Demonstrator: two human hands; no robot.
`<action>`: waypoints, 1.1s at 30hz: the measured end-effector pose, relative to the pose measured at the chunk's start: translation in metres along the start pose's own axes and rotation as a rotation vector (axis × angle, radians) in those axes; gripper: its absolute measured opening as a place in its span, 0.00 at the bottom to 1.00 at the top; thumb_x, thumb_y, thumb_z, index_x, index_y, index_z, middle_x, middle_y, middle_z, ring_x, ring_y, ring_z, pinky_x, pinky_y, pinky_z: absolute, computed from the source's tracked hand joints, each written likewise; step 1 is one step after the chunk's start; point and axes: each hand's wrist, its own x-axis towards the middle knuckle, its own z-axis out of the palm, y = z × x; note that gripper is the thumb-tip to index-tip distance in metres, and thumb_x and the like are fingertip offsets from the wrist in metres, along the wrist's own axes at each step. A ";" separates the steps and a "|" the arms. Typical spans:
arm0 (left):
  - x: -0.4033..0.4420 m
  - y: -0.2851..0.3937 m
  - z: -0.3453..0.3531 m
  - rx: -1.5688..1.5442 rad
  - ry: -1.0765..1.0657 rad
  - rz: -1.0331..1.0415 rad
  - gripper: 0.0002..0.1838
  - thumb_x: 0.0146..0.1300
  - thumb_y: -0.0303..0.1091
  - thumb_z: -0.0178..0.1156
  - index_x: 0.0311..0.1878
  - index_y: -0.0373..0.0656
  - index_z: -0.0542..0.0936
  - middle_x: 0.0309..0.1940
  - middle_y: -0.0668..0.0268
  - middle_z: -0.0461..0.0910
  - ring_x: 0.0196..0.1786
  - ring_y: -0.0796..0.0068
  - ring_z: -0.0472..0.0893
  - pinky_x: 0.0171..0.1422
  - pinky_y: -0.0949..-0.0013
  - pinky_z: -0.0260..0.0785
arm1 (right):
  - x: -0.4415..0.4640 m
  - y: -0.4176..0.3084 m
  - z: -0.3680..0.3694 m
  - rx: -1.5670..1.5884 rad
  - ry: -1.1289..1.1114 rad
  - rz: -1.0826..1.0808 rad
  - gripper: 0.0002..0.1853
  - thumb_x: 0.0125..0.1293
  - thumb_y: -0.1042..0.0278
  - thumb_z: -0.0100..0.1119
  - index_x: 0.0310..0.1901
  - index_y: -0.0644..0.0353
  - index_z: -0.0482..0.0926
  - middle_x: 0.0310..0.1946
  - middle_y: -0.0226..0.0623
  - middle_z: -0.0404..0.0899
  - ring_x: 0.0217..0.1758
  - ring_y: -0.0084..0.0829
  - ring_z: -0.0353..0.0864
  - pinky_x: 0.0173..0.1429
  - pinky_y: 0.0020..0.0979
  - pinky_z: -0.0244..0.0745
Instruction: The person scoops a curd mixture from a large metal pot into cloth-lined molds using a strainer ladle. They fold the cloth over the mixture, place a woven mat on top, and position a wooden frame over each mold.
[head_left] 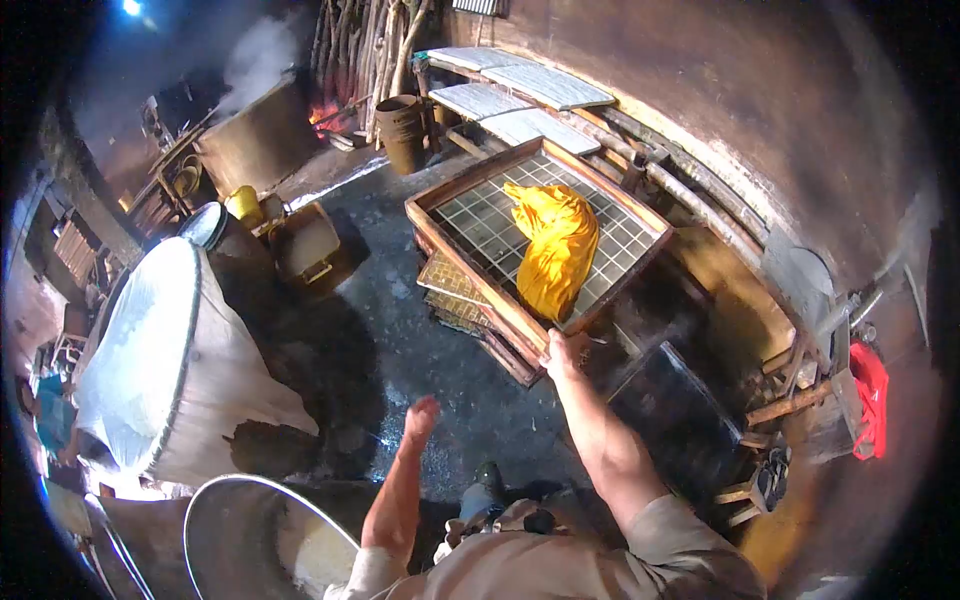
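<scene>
My right hand (565,352) is at the near corner of a wooden frame (480,290) with a grid inside, its fingers closed at the rim. A bundled yellow cloth (558,250) lies on the grid of that frame. Beneath the frame are other stacked gridded panels (452,280). My left hand (422,415) hangs over the dark wet floor, away from the frame; its fingers are too small and blurred to make out.
A large cloth-covered round vat (150,350) stands at the left, with a round metal tub (260,540) near me. Behind are a square container (305,245), a brown bucket (402,135), a steaming vat (258,140) beside a fire, and pale panels (545,85) along the wall.
</scene>
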 end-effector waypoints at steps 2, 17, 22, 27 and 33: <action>0.032 0.058 -0.005 -0.133 0.030 0.070 0.12 0.56 0.36 0.59 0.42 0.42 0.77 0.34 0.72 0.77 0.40 0.79 0.75 0.41 0.75 0.66 | 0.026 0.017 -0.012 0.083 -0.037 -0.049 0.35 0.54 0.68 0.58 0.61 0.49 0.50 0.54 0.41 0.60 0.45 0.39 0.72 0.28 0.37 0.74; 0.086 0.174 0.114 0.195 -0.517 -0.252 0.14 0.46 0.33 0.64 0.38 0.39 0.78 0.31 0.66 0.77 0.32 0.72 0.75 0.38 0.66 0.68 | 0.005 0.043 -0.398 0.102 -0.030 0.512 0.12 0.55 0.59 0.57 0.34 0.59 0.78 0.27 0.32 0.76 0.28 0.29 0.75 0.37 0.30 0.72; 0.081 0.165 0.199 0.348 -0.567 -0.076 0.10 0.46 0.31 0.61 0.33 0.38 0.77 0.25 0.69 0.75 0.29 0.73 0.75 0.33 0.65 0.67 | 0.026 0.090 -0.517 0.183 -0.066 0.280 0.14 0.53 0.65 0.58 0.42 0.57 0.74 0.32 0.32 0.75 0.33 0.30 0.75 0.39 0.31 0.72; 0.091 0.144 0.260 0.232 -0.678 0.059 0.09 0.45 0.30 0.58 0.30 0.35 0.77 0.22 0.71 0.74 0.28 0.77 0.74 0.31 0.67 0.67 | -0.012 0.110 -0.537 0.140 0.073 0.076 0.18 0.49 0.68 0.60 0.44 0.57 0.71 0.37 0.34 0.74 0.40 0.32 0.73 0.43 0.34 0.70; 0.076 0.062 0.393 0.599 -0.822 0.085 0.07 0.46 0.35 0.57 0.29 0.45 0.79 0.26 0.60 0.78 0.32 0.62 0.78 0.36 0.60 0.69 | -0.028 0.108 -0.628 -0.056 0.476 0.540 0.16 0.38 0.65 0.63 0.32 0.55 0.73 0.34 0.35 0.73 0.41 0.34 0.70 0.48 0.39 0.64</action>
